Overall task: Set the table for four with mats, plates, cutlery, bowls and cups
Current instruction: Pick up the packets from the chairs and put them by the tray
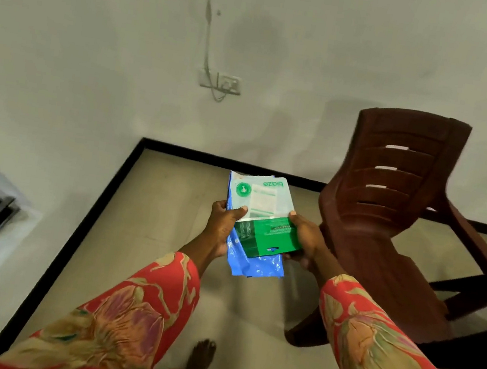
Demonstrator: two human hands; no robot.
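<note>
**Packets held in both hands, no tabletop in view**

Chair [386, 237], brown plastic, stands just right of the person on the tiled floor [169, 205]. In front of the body, a stack of flat packets [259, 208], pale green over blue, lies with its long axis pointing away. The left hand [223, 228] grips its left edge, the right hand [303, 243] its right edge, thumbs on top. Neither is nearer; probably these are the mats.

Packets: green-and-white printed plastic packet [259, 208] lies on blue glossy plastic packet [255, 265], between the hands, left hand [223, 225] and right hand [303, 240].
Chair: brown slatted plastic chair [388, 225] stands right of the packets, on the floor [151, 202].
Socket: white wall socket plate [221, 82] behind, above.
</note>
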